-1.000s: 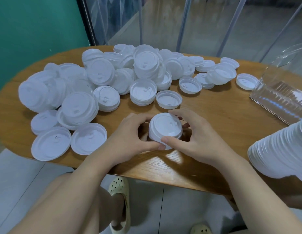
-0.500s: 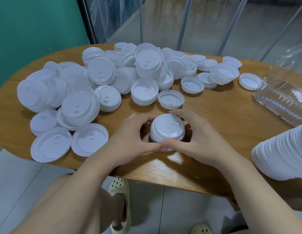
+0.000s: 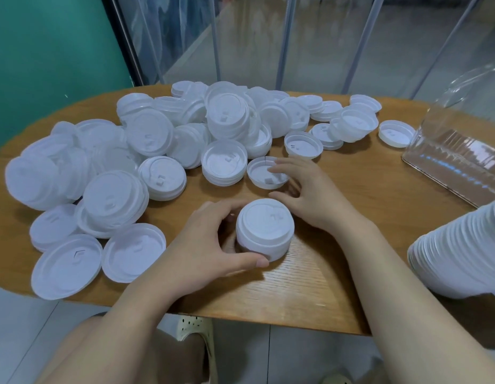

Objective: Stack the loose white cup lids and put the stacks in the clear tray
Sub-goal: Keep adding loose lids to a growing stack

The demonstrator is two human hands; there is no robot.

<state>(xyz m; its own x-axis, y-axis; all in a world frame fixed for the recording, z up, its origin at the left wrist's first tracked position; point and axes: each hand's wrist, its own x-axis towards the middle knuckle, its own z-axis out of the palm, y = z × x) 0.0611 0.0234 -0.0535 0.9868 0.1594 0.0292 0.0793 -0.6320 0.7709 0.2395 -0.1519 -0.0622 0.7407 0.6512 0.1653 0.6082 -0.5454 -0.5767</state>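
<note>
A short stack of white lids (image 3: 264, 228) stands near the table's front edge. My left hand (image 3: 210, 245) grips it, thumb in front and fingers behind. My right hand (image 3: 310, 195) has left the stack; its fingertips touch the rim of an upturned single lid (image 3: 264, 177) just beyond. A large heap of loose white lids (image 3: 157, 145) covers the left and back of the table. The clear tray (image 3: 456, 151) lies at the right, tilted, its far side out of frame.
A long stack of white lids (image 3: 462, 250) lies on its side at the right edge. The wooden table (image 3: 310, 295) is rounded, its front edge close to me. Glass panels and a green wall stand behind. A foot in a pale clog shows below.
My right hand let go of the stack and moved forward to the upturned lid behind it. My left hand still holds the stack.
</note>
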